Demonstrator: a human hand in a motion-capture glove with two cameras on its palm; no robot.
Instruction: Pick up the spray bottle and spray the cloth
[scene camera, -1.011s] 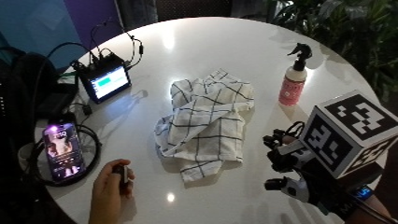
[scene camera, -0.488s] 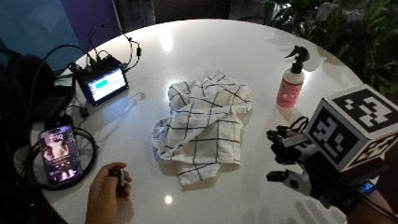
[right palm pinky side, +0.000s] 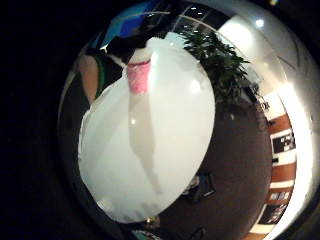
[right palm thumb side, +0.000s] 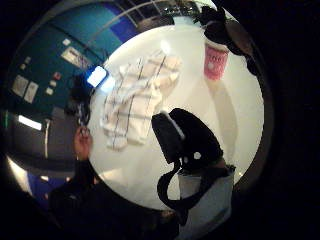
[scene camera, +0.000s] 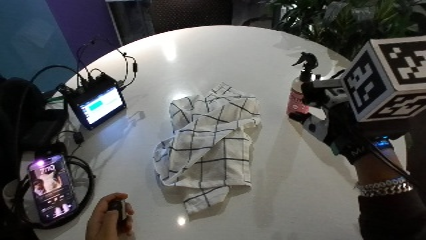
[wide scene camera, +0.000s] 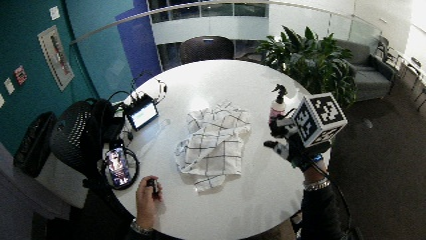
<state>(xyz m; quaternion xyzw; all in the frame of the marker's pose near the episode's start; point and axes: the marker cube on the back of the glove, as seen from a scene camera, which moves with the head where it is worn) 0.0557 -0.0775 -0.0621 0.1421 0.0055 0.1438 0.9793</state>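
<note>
— Where is the spray bottle (scene camera: 299, 95), and which way does it point?

— It stands upright on the round white worktop (scene camera: 200, 55), near the edge by the plants (scene camera: 313, 20), so its long axis runs straight up. The body is pink and the black trigger head sits on top; in the outside view the nozzle points away from the gloved right hand (scene camera: 333, 122), toward the far side of the worktop.

— And the cloth (scene camera: 210, 142)?

— A white cloth with a dark grid lies crumpled near the middle of the worktop, its longer side running from the person's edge toward the far side. It is apart from the bottle, with bare worktop between them.

— What is the hand doing?

— It hovers just beside the bottle, on the near side. I cannot tell whether the fingers are straight or curled, or whether they touch the bottle: the hand itself hides that.

— Do the palm views add anything?

— The thumb-side one shows the bottle (right palm thumb side: 216, 59) standing free on the worktop with the cloth (right palm thumb side: 135, 97) beside it. The little-finger-side one shows only the bottle (right palm pinky side: 138, 75) and bare worktop, no cloth.

— Anything else?

— A small screen (scene camera: 98, 105) and a phone (scene camera: 51, 186) with cables lie at the left edge, and the bare hand (scene camera: 110, 222) holds a small dark object.
</note>
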